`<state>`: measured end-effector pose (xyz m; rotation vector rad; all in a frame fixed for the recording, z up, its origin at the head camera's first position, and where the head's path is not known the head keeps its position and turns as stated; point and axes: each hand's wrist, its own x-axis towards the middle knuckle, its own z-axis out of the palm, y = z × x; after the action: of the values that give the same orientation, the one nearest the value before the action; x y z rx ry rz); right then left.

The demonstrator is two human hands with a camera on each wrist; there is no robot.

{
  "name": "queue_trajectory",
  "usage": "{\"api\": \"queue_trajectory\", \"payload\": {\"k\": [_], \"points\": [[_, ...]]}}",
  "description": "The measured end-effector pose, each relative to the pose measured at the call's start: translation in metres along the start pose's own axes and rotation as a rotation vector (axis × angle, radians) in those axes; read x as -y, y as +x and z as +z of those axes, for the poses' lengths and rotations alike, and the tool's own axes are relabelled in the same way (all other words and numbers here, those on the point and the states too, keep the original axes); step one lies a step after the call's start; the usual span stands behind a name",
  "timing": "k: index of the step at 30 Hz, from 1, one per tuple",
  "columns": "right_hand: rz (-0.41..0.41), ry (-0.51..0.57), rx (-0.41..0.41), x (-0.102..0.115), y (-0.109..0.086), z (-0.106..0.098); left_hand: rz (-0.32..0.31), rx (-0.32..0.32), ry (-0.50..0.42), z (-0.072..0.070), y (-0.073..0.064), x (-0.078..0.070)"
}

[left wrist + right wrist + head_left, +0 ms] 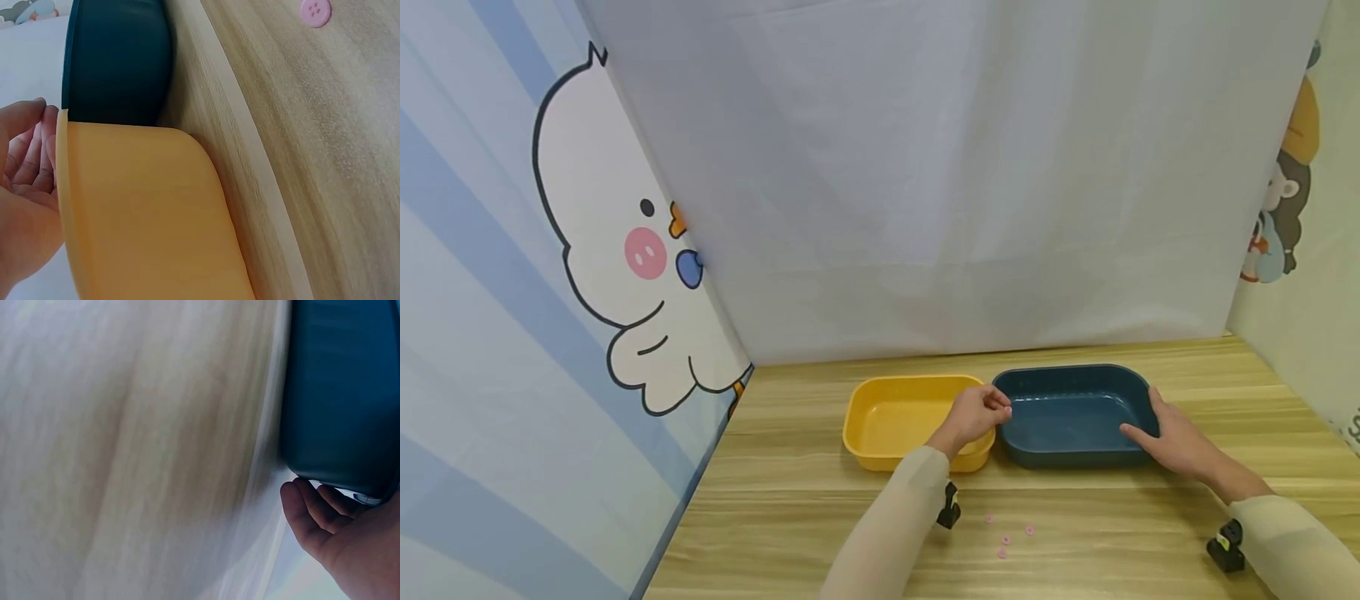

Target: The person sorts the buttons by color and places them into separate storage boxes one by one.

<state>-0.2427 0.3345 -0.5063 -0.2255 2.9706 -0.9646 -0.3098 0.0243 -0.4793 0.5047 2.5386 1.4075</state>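
Note:
My left hand (972, 417) pinches a small pink button (1008, 411) between thumb and fingertips, above where the two basins meet. Below that hand is the yellow basin (868, 446), and the button is over the near left rim of the dark blue basin (1075, 458). At the blue basin's right end, my right hand (1180, 437) holds its side, thumb over the rim and fingers along the outer wall. The right wrist view shows those fingers (306, 512) bent against the basin's end. In the left wrist view, the yellow rim partly hides the left fingertips.
Several pink buttons (1006, 540) lie on the wooden table (775, 517) in front of the basins. One button (315, 12) shows its holes in the left wrist view. A pale curtain (925, 208) hangs behind the table, with printed panels on both sides.

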Motion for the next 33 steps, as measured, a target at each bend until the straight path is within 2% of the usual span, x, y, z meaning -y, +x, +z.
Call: {"api": "queue_trajectory", "payload": {"k": [8,17,33], "points": [[-0.001,0.008,0.001,0.001,-0.0006,-0.0014,-0.055,-0.002,-0.053,0.0006,0.004,0.0003],[0.003,0.012,0.004,0.0032,-0.0002,-0.0021,-0.107,0.002,-0.068,0.001,0.0063,-0.0008],[0.007,0.015,0.007,-0.0007,0.0009,0.0004,-0.096,-0.018,-0.074,0.0047,0.0085,-0.0008]]}}
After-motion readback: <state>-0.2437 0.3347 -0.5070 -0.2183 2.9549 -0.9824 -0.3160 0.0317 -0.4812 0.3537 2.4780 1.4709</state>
